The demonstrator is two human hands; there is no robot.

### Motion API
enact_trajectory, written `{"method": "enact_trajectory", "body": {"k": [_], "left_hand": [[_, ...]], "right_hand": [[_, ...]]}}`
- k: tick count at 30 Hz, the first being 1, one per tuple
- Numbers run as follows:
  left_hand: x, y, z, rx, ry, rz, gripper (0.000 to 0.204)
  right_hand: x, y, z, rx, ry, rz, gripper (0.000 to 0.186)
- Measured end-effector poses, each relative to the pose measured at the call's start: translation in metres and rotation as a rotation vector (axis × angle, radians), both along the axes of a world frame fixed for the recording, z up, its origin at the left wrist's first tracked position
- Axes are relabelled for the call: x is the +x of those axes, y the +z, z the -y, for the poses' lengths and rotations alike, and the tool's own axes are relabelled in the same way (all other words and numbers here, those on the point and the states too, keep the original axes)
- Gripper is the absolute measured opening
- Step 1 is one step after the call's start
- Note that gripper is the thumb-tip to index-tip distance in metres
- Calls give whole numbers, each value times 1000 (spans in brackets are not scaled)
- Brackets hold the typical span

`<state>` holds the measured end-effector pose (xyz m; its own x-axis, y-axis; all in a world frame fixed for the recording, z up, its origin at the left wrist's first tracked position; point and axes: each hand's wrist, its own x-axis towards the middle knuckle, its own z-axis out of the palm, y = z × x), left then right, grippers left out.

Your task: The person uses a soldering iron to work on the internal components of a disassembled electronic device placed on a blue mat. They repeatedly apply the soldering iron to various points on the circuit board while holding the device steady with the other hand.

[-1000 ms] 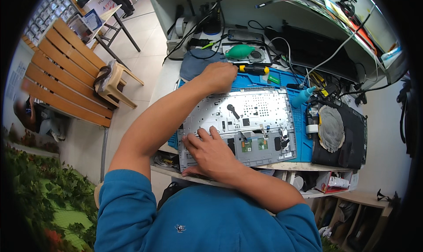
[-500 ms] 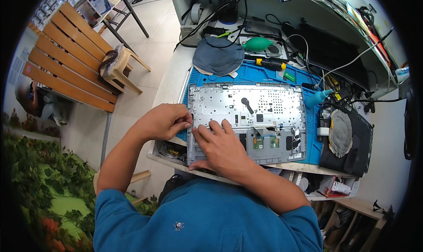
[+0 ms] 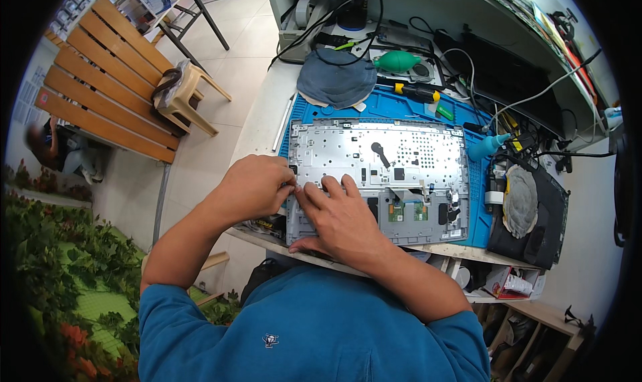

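Observation:
A silver laptop palm-rest and keyboard frame (image 3: 428,171) lies inner side up, its screw holes, small green circuit boards and flat cable showing. At its left edge, my left hand (image 3: 257,185) is closed in a pinch; whatever is between the fingertips is hidden. My right hand (image 3: 344,223) lies over the frame's near left part, fingers stretched out and apart, thumb along the near edge. Its index finger reaches close to the left fingertips. A black strip (image 3: 380,155) sits on the metal plate. Beneath the frame is a blue work mat (image 3: 476,229).
Behind the frame lie a dark round pad (image 3: 336,79), a green air blower (image 3: 397,61) and a yellow-black screwdriver (image 3: 418,92). To the right stand a teal bottle (image 3: 488,147) and a grey pad (image 3: 520,201) on a black laptop part. Cables (image 3: 545,96) hang at the back.
My left hand has shifted slightly to the right and stays pinched at the frame's edge. My right hand keeps its place on the frame. The whole view has moved a little.

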<state>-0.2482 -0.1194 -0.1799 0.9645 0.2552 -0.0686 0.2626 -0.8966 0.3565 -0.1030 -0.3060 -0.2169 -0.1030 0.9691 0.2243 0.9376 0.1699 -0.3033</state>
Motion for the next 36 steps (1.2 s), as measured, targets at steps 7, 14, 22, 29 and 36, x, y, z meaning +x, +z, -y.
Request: {"method": "enact_trajectory", "body": {"k": [7,14,22,29,36], "left_hand": [[-16,-7,-12,-348,115,93,15],[-14,-3,-18,-359,173,170,12],[8,34,-35,-289,177,379,9],[32,79,-52,-292,89,533,9],[158,139,-79,-301,147,846,24]], "right_hand": [[-1,1,0,-12,0,12,90],[0,2,-1,3,0,4,90],[4,16,-11,-107,80,91,89],[4,23,-19,-149,129,111,89],[7,15,-18,-103,99,102,88]]}}
